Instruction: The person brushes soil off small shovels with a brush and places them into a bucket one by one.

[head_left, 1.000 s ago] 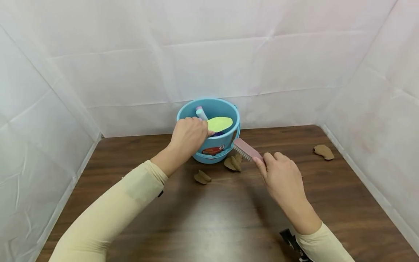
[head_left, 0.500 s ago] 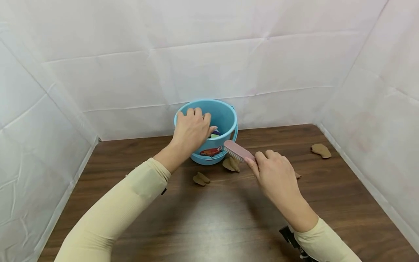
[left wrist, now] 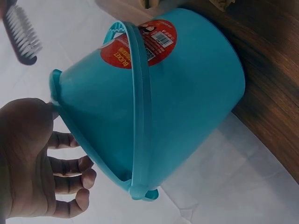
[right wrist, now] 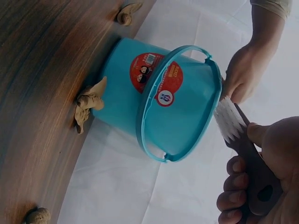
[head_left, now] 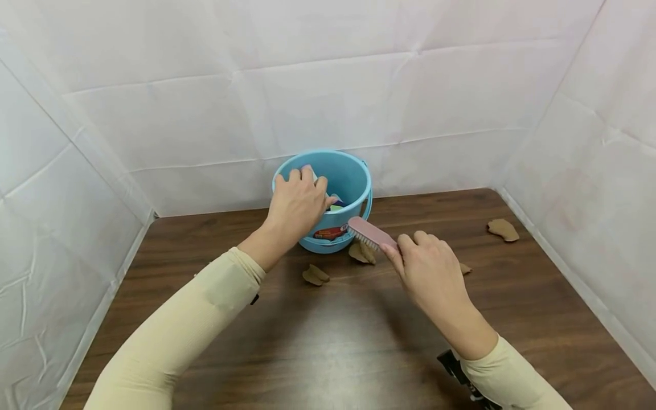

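A light blue bucket (head_left: 328, 219) with a carrying handle and a red label stands at the back of the table. My left hand (head_left: 299, 205) is over its near left rim, fingers loosely bent and nothing held between them in the left wrist view. Inside the bucket, a pale cylinder with a lilac end (head_left: 309, 170) and some purple and yellow-green pieces (head_left: 335, 207) show, partly hidden by the hand. My right hand (head_left: 430, 273) grips the handle of a pink scrubbing brush (head_left: 371, 232), its white bristles (right wrist: 229, 119) beside the bucket.
Crumpled brown dry leaves lie about: one leaf (head_left: 315, 275) in front of the bucket, another (head_left: 362, 252) by its base, one (head_left: 503, 229) at the far right. The dark wooden table (head_left: 328, 341) is enclosed by white sheet walls (head_left: 328, 102) at the back and sides.
My left hand has let go of the yellow-green, rounded flat thing, which dropped lower into the bucket, and its fingers have spread. The right hand with the brush has shifted slightly left.
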The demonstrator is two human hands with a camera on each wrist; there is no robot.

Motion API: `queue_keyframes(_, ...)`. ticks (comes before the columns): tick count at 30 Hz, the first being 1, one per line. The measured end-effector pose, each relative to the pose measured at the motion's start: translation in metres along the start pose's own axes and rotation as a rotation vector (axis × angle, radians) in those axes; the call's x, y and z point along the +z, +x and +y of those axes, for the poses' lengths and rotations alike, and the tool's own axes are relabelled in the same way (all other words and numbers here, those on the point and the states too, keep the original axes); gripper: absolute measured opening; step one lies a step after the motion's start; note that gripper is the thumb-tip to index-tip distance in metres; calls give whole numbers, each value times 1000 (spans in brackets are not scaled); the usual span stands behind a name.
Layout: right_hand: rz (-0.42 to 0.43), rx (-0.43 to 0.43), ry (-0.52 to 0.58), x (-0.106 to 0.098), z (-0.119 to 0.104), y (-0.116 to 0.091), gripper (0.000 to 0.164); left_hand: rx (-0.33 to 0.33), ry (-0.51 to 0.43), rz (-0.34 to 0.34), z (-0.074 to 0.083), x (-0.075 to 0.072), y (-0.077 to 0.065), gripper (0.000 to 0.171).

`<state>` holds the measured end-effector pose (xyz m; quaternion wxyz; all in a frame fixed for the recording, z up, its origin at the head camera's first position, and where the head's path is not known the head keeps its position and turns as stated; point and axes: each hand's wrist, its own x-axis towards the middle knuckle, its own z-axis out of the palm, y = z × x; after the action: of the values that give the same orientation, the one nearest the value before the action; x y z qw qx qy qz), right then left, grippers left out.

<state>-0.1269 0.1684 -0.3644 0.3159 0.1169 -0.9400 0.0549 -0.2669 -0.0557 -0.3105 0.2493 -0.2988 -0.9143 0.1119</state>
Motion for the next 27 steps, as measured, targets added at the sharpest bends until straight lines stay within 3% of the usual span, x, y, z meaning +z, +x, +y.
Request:
queue_keyframes(7, -36, -12, -21, 0, -1, -3, 43, -73, -71, 41, -6, -6, -27, 48)
queue_keyframes(16, -190, -6, -114, -1, 4, -26, 37, -151, -176, -98, -13, 0, -90, 47)
queue_keyframes(20, -307, 30, -183, 3, 4, -40, 37, -156, -232, -141, -12, 10, -116, 44)
queue_keyframes(27, -568, 202, -114, 11, 2, -51, 44, -180, -278, -199, -7, 22, -140, 43)
